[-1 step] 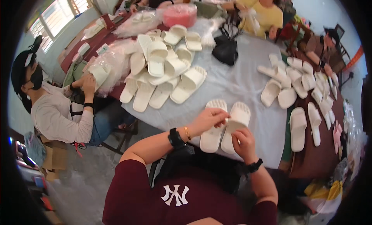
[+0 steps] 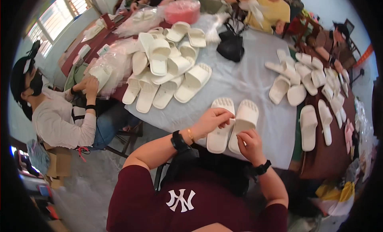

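Two white slippers (image 2: 232, 124) lie side by side under left hand (image 2: 210, 121) and right hand (image 2: 250, 144).

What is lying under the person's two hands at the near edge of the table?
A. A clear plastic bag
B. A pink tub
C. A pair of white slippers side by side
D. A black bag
C: the left hand and right hand both rest on a pair of white slippers lying side by side, soles up, on the grey tablecloth.
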A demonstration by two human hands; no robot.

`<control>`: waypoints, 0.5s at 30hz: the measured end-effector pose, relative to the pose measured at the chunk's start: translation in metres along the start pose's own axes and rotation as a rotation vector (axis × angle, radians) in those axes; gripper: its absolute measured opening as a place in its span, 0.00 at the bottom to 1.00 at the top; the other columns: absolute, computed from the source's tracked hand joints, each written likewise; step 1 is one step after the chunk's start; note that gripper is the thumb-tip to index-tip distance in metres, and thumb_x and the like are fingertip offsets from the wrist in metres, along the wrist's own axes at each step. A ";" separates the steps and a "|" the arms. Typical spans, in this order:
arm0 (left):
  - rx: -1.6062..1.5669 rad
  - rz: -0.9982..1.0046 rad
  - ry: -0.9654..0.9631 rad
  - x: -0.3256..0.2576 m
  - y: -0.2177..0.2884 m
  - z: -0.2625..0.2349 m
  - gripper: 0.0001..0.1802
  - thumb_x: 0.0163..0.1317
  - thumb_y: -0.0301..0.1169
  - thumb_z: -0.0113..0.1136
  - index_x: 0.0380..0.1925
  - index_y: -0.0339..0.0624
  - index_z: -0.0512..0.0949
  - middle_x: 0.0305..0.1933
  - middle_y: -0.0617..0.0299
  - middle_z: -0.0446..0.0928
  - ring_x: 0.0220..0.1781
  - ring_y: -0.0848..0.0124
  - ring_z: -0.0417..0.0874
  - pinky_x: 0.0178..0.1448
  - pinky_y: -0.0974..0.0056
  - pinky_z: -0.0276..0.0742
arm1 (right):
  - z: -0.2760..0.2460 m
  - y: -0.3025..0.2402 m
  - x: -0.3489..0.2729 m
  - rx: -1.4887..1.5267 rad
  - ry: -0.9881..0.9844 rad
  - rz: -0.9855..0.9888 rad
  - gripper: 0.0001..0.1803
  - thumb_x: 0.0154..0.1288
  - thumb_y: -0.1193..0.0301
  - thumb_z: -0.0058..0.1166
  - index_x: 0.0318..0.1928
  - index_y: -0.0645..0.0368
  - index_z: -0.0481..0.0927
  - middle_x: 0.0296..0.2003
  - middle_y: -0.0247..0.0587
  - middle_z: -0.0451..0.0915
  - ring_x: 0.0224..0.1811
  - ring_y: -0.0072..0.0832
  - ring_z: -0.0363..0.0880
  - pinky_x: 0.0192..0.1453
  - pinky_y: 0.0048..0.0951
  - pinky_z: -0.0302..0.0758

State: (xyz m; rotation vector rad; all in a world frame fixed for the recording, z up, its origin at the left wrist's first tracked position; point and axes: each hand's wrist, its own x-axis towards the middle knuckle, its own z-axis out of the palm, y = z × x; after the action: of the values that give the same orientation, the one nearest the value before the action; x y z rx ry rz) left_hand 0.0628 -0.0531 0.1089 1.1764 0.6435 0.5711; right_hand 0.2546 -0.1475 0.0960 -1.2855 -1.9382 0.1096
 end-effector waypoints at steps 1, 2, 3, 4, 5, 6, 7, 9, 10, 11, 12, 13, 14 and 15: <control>-0.002 0.003 0.107 -0.003 0.002 -0.006 0.13 0.68 0.34 0.51 0.41 0.38 0.80 0.30 0.69 0.77 0.30 0.82 0.73 0.36 0.75 0.70 | 0.003 -0.002 -0.002 0.001 0.001 0.036 0.04 0.50 0.80 0.58 0.28 0.58 0.78 0.28 0.40 0.77 0.31 0.41 0.75 0.34 0.37 0.72; -0.002 -0.027 0.088 -0.009 -0.004 -0.008 0.13 0.68 0.34 0.51 0.41 0.38 0.80 0.30 0.69 0.77 0.30 0.82 0.73 0.36 0.75 0.70 | 0.005 -0.004 -0.007 -0.001 -0.021 0.010 0.04 0.49 0.79 0.58 0.27 0.58 0.78 0.28 0.38 0.77 0.30 0.39 0.75 0.34 0.36 0.72; 0.009 -0.056 0.142 -0.014 -0.007 -0.010 0.12 0.68 0.34 0.52 0.38 0.38 0.81 0.30 0.68 0.77 0.30 0.82 0.73 0.35 0.76 0.69 | 0.005 -0.006 -0.010 -0.004 -0.043 -0.023 0.04 0.49 0.78 0.59 0.27 0.57 0.78 0.28 0.37 0.77 0.30 0.38 0.75 0.33 0.36 0.72; 0.022 -0.082 0.196 -0.018 -0.011 -0.012 0.12 0.68 0.34 0.52 0.35 0.37 0.81 0.30 0.68 0.77 0.30 0.81 0.73 0.35 0.76 0.68 | 0.004 -0.009 -0.014 -0.016 -0.067 -0.029 0.04 0.48 0.77 0.59 0.26 0.57 0.78 0.27 0.35 0.76 0.29 0.36 0.75 0.32 0.35 0.72; 0.024 -0.101 0.180 -0.021 -0.015 -0.014 0.12 0.68 0.34 0.52 0.35 0.37 0.81 0.30 0.68 0.77 0.30 0.81 0.73 0.35 0.76 0.68 | 0.004 -0.010 -0.021 -0.018 -0.064 -0.004 0.04 0.48 0.77 0.59 0.26 0.57 0.78 0.27 0.35 0.76 0.29 0.36 0.75 0.32 0.35 0.72; 0.075 -0.111 0.201 -0.027 -0.020 -0.016 0.12 0.67 0.34 0.53 0.33 0.38 0.80 0.29 0.68 0.77 0.29 0.81 0.73 0.34 0.76 0.68 | 0.005 -0.011 -0.029 -0.023 -0.101 -0.003 0.04 0.48 0.77 0.59 0.26 0.57 0.78 0.26 0.35 0.76 0.29 0.35 0.75 0.32 0.35 0.72; 0.127 -0.118 0.223 -0.032 -0.024 -0.016 0.12 0.66 0.34 0.53 0.31 0.38 0.80 0.27 0.68 0.76 0.28 0.81 0.73 0.33 0.76 0.68 | 0.006 -0.012 -0.037 -0.028 -0.138 -0.005 0.04 0.48 0.77 0.59 0.25 0.57 0.77 0.26 0.35 0.76 0.28 0.35 0.75 0.31 0.34 0.72; 0.281 -0.176 0.169 -0.044 -0.032 -0.014 0.12 0.64 0.35 0.54 0.30 0.38 0.80 0.25 0.68 0.76 0.27 0.81 0.73 0.31 0.75 0.68 | 0.006 -0.014 -0.052 -0.008 -0.163 0.012 0.04 0.48 0.76 0.59 0.25 0.57 0.77 0.25 0.35 0.76 0.28 0.34 0.75 0.31 0.34 0.72; 0.433 -0.218 0.123 -0.050 -0.035 -0.012 0.12 0.63 0.35 0.54 0.28 0.38 0.80 0.23 0.67 0.76 0.25 0.81 0.73 0.30 0.74 0.68 | 0.006 -0.017 -0.059 0.011 -0.189 0.011 0.04 0.48 0.76 0.60 0.25 0.57 0.77 0.25 0.35 0.75 0.28 0.34 0.75 0.31 0.34 0.72; 0.434 -0.226 0.118 -0.054 -0.038 -0.009 0.12 0.63 0.35 0.54 0.28 0.38 0.80 0.23 0.67 0.76 0.25 0.81 0.73 0.30 0.74 0.68 | 0.005 -0.019 -0.066 0.014 -0.189 0.019 0.04 0.48 0.76 0.60 0.25 0.57 0.77 0.25 0.35 0.75 0.28 0.34 0.75 0.31 0.34 0.72; 0.537 -0.232 0.019 -0.058 -0.041 -0.006 0.12 0.62 0.35 0.54 0.27 0.37 0.80 0.21 0.66 0.75 0.24 0.80 0.73 0.29 0.73 0.69 | 0.004 -0.022 -0.072 0.003 -0.205 0.039 0.04 0.48 0.76 0.60 0.25 0.57 0.77 0.25 0.35 0.75 0.27 0.34 0.74 0.31 0.34 0.72; 0.638 -0.236 -0.080 -0.063 -0.043 -0.004 0.13 0.61 0.35 0.54 0.26 0.37 0.80 0.19 0.65 0.75 0.23 0.80 0.73 0.29 0.72 0.69 | 0.003 -0.024 -0.076 -0.008 -0.221 0.057 0.04 0.48 0.76 0.60 0.25 0.57 0.77 0.25 0.35 0.75 0.27 0.35 0.74 0.31 0.34 0.72; 0.712 -0.189 -0.111 -0.065 -0.052 -0.004 0.14 0.60 0.36 0.54 0.24 0.36 0.80 0.18 0.63 0.75 0.23 0.77 0.74 0.29 0.69 0.71 | 0.001 -0.027 -0.079 -0.005 -0.221 0.059 0.04 0.48 0.76 0.60 0.25 0.57 0.77 0.25 0.35 0.75 0.27 0.35 0.74 0.31 0.34 0.72; 0.713 -0.191 -0.111 -0.067 -0.054 -0.002 0.14 0.60 0.36 0.54 0.24 0.36 0.80 0.18 0.63 0.75 0.23 0.77 0.74 0.29 0.69 0.71 | -0.001 -0.028 -0.082 -0.014 -0.212 0.073 0.04 0.48 0.76 0.60 0.25 0.57 0.78 0.25 0.36 0.75 0.27 0.35 0.74 0.31 0.34 0.72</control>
State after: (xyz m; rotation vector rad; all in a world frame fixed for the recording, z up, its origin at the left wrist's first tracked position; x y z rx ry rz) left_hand 0.0186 -0.1146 0.0671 1.7693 0.8870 0.0990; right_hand 0.2481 -0.2279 0.0636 -1.4022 -2.0725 0.2796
